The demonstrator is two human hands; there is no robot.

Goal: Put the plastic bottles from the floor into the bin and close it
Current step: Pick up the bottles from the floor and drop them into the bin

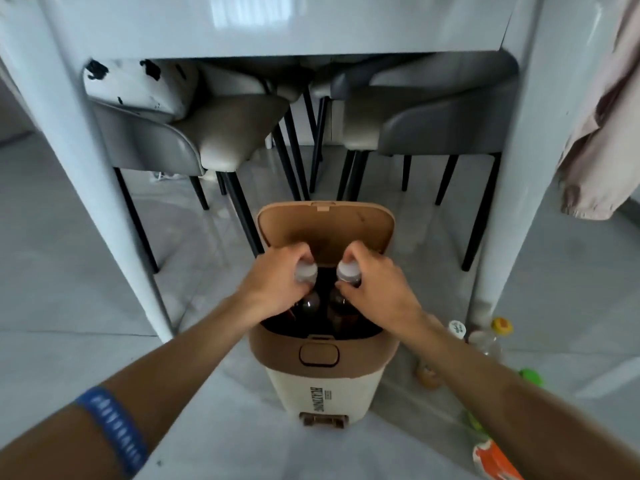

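The left hand is gripping a dark, white-capped plastic bottle by its neck; the right hand is clasping its twin. Both are standing upright, caps upward, bases inside the open brown-and-cream pedal bin, near its far rim.

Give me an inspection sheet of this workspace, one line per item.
Surface: pale tiled floor.
Job's things: bin with lid up; two dark bottles, white caps, upright in its mouth; other bottles on the floor to the right.
Clutter: nothing seen.
Grippers: left hand grips left bottle; right hand grips right bottle.
Cables: nothing clear.
Surroundings: white table, grey chairs, cloth hanging right.
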